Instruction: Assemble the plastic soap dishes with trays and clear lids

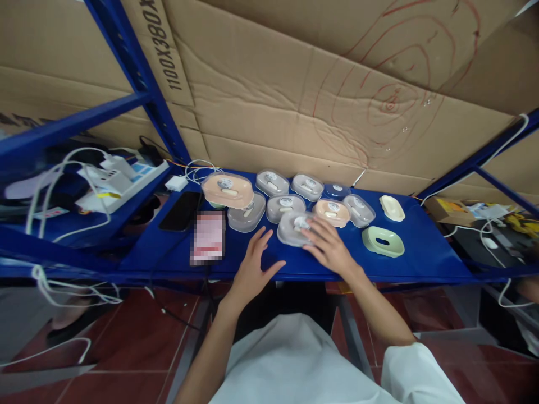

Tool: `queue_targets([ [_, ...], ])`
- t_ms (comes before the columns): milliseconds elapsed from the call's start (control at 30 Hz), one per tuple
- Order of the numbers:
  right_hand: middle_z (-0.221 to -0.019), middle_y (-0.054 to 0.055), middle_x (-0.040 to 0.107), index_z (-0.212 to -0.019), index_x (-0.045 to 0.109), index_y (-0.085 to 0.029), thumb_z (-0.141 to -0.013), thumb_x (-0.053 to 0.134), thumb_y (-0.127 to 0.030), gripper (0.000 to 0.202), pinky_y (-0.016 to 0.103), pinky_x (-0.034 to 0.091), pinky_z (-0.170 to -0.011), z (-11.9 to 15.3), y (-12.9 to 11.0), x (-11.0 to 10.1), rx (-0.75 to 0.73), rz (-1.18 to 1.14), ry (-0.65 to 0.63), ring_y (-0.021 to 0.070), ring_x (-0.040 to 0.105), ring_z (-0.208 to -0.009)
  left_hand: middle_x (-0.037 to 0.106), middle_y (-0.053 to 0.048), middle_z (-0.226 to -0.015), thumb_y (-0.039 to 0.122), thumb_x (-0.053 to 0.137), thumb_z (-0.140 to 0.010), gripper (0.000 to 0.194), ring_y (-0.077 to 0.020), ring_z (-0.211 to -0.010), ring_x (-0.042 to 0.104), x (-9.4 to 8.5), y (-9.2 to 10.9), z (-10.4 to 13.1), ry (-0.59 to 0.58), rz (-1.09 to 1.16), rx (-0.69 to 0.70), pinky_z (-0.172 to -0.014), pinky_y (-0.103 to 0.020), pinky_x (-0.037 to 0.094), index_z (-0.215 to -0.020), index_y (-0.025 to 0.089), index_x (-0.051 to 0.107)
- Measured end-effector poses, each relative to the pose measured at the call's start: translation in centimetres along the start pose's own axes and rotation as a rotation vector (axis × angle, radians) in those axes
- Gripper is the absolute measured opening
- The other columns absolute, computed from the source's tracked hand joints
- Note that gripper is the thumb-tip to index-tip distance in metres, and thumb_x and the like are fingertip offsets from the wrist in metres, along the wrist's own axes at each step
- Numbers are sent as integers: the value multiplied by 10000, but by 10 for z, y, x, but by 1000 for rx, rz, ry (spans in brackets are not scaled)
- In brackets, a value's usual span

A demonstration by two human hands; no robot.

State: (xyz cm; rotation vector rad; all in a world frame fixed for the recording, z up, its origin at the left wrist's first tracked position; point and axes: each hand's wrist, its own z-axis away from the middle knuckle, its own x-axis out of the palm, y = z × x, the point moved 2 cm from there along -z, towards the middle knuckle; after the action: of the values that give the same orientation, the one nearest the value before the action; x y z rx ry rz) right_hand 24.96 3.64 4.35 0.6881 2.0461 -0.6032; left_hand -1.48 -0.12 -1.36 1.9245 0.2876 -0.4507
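On blue metal table [433, 252], right hand [330, 244] is touching grey oval plastic box [289, 229], grasp unclear.
Left of box, left hand [250, 272] is hovering empty; lifting would need firmer grasp.

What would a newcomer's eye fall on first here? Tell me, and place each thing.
Likely the red rings drawn on the cardboard, at the upper right. Below, lidded boxes crowd the middle of the blue table, with the right hand at the right side of a grey one in front. A green dish stands out to their right.
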Motion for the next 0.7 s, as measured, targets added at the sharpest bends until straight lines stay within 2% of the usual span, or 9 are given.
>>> queue_targets([
  [133,-1650,66,521,-1573,569,-293,-1085,536,-423,506,616,324,-1319,-59,68,-13,206,82,75,321,360,-1609,405,-110,-1689,419,646,-1039,655,-293,-1500,532,0,3,0,-38,-92,-29,-1152,-468,552,-1631,383,369],
  [233,-1635,135,529,-1540,598,-192,-1069,542,-392,515,587,316,-1317,-106,116,-5,305,124,-16,317,403,-1578,461,-98,-1653,387,618,-1055,585,-275,-1497,537,-1,5,0,-54,-167,-17,-1163,-452,541,-1604,367,416],
  [333,-1647,180,504,-1545,577,-149,-1044,567,-351,541,654,273,-1302,-129,138,4,364,133,-114,351,408,-1573,504,-87,-1619,373,601,-1064,524,-249,-1477,558,-2,5,0,-55,-176,13,-1177,-424,528,-1569,351,463],
  [400,-1702,169,428,-1612,493,-186,-1046,567,-370,600,737,185,-1286,-122,138,0,360,156,-126,380,325,-1617,528,-79,-1600,375,592,-1069,480,-239,-1459,575,-2,5,0,-57,-173,19,-1174,-412,531,-1539,343,498],
  [433,-1728,155,387,-1647,438,-215,-1055,554,-393,629,750,151,-1282,-111,135,-7,359,184,-117,379,278,-1637,538,-77,-1592,377,588,-1071,461,-236,-1452,581,-2,4,0,-57,-173,20,-1173,-410,532,-1524,337,514],
  [500,-1750,133,349,-1680,369,-259,-1081,502,-446,642,697,160,-1297,-70,131,-30,384,265,-57,347,257,-1650,563,-70,-1573,380,584,-1072,428,-233,-1435,596,-3,4,0,-56,-175,21,-1166,-405,539,-1495,327,546],
  [600,-1670,151,484,-1584,521,-247,-1102,420,-477,543,596,297,-1272,26,127,-74,569,422,96,330,407,-1579,604,-49,-1537,391,577,-1073,382,-228,-1402,623,-2,3,0,-67,-192,27,-1145,-392,557,-1449,328,596],
  [667,-1573,181,587,-1507,602,-220,-1094,407,-501,536,656,351,-1214,98,124,-96,764,559,176,386,485,-1515,633,-37,-1508,399,575,-1072,359,-232,-1376,641,-1,3,0,-77,-223,40,-1136,-398,563,-1422,334,626],
  [700,-1527,194,625,-1460,645,-217,-1085,405,-518,537,694,382,-1172,131,119,-101,852,602,158,425,509,-1486,648,-35,-1491,401,578,-1070,353,-238,-1361,649,1,3,0,-80,-245,52,-1138,-411,562,-1412,336,638],
])
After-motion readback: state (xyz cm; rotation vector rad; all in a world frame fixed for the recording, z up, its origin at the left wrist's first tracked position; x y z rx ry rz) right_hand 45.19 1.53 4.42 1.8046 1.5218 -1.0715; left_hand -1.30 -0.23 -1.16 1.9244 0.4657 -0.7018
